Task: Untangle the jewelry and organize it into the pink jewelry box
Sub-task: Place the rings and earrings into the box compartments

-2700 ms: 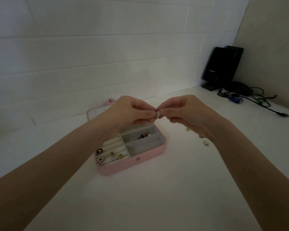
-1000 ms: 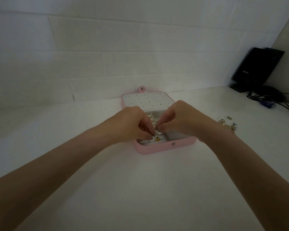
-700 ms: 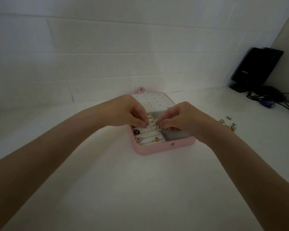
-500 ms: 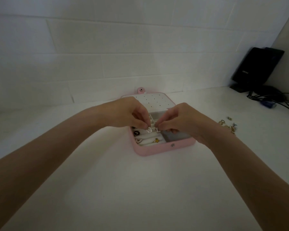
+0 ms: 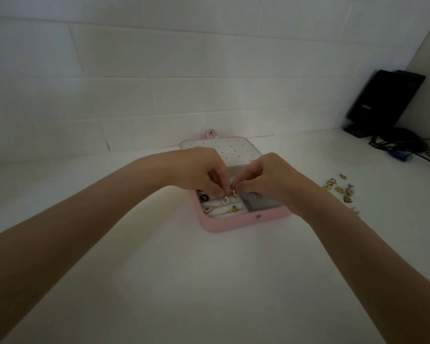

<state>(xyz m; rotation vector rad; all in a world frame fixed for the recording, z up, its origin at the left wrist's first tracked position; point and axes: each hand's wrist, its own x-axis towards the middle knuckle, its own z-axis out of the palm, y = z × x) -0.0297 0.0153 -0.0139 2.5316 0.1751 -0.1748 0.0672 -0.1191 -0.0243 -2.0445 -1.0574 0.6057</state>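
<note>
The pink jewelry box (image 5: 236, 223) lies open on the white counter, its dotted white lid (image 5: 233, 150) flat against the wall. My left hand (image 5: 201, 172) pinches a sparkly silver earring (image 5: 225, 200) just above the ring rolls. My right hand (image 5: 266, 180) pinches a second silver earring (image 5: 235, 194) beside it. Both hands hover over the box and hide its back compartments. A black round piece (image 5: 204, 198), a pale heart piece (image 5: 208, 209) and a yellow ring (image 5: 233, 209) sit in the ring rolls.
Several loose gold and silver jewelry pieces (image 5: 340, 189) lie on the counter to the right of the box. A black speaker (image 5: 385, 100) with tangled cables (image 5: 407, 147) stands in the back right corner. A tiled wall runs behind the box.
Both hands have lowered slightly toward the ring rolls with the two silver earrings, which now hang closer to the box interior. The box has not moved.
</note>
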